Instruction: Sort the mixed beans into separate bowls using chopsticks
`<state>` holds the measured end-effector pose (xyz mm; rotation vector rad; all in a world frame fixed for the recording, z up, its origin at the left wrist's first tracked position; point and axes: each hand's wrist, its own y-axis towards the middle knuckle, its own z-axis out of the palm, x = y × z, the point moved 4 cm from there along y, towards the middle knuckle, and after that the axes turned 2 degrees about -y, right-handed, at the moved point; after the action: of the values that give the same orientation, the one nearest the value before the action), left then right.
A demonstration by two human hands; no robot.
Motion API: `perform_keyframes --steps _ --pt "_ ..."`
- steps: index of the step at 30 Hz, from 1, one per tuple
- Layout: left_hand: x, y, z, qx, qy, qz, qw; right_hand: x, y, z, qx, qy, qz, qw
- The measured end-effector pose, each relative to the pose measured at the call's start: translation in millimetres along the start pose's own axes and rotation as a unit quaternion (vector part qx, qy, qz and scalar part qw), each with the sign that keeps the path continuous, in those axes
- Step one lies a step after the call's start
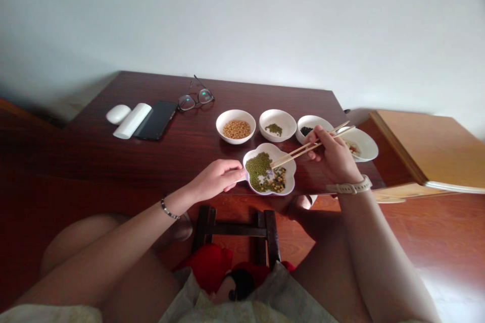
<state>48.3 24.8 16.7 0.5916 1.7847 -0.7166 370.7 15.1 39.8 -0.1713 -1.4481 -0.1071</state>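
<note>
My left hand is closed on the handle of a white flower-shaped dish near the table's front edge. Green mung beans fill its left side, and a mix of yellow and dark beans lies at its lower right. In my right hand is a pair of chopsticks, their tips down in the middle of the dish. Behind it stand a bowl of soybeans, a bowl with a few mung beans, and a bowl of black beans, partly hidden by my right hand.
Another white bowl stands at the right end of the dark table. Eyeglasses, a black phone, a white cylindrical case and a small white rounded case lie at left. A wooden cabinet adjoins the right.
</note>
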Motion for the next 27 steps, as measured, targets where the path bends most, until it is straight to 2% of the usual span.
perform_keyframes --steps 5,12,15,21,27 --pt "-2.6 -1.0 0.2 -0.007 0.010 -0.001 1.000 9.2 13.1 11.7 -0.035 0.071 -0.054 0.995" --pt "-2.7 -2.6 -0.7 0.006 0.009 -0.011 1.000 12.0 32.3 40.6 -0.065 0.092 -0.123 0.986" --pt "-1.4 -2.8 -0.8 0.001 0.006 -0.001 1.000 10.2 37.7 54.4 -0.082 0.066 -0.153 0.983" --pt "-0.5 -3.3 -0.2 -0.003 0.011 0.003 1.000 6.5 45.8 71.1 -0.071 0.003 -0.156 0.985" --pt "-2.2 -4.5 -0.9 0.003 0.011 0.005 1.000 11.2 45.3 71.0 -0.067 0.026 -0.156 0.985"
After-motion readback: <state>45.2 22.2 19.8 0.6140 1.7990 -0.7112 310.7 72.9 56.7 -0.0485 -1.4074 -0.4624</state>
